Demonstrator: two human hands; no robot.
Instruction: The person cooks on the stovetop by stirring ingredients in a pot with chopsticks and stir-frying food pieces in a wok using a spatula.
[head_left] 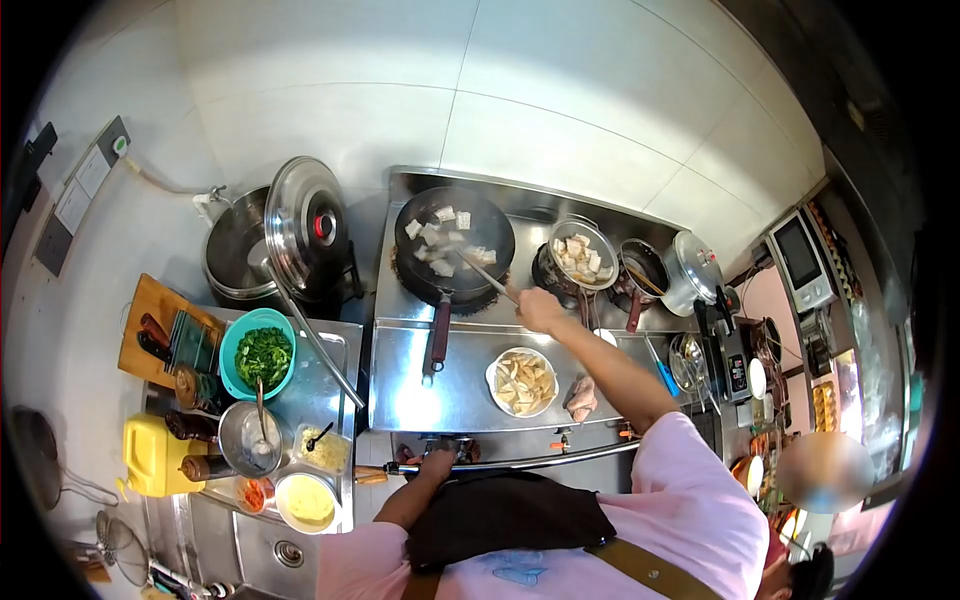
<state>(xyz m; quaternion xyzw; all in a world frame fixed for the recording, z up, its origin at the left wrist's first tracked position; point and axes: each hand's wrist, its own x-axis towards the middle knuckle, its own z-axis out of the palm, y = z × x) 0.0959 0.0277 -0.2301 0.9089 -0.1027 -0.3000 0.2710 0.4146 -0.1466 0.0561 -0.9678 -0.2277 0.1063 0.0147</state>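
Note:
My right hand point(540, 310) is wrapped round the handle of a spatula point(488, 274), whose far end lies in a dark wok point(408, 275) among pale white chunks point(443, 267). Steam blurs part of the wok. Its dark red handle point(440, 335) points toward me, with no hand on it. My left hand point(437, 462) is low at the stove's front edge, by the control knobs and the metal rail. Its fingers are too hidden to read. Between my hands and the wok, a white bowl of pale slices point(522, 382) stands on the steel ledge, beside a piece of raw meat point(581, 398).
Right of the wok are a strainer of white chunks point(582, 257), a small pan point(643, 268) and a pressure cooker point(692, 272). At left stand a large pot point(240, 245), a teal bowl of greens point(264, 352), a yellow jug point(160, 455) and knives point(153, 337). Another person point(810, 573) is at lower right.

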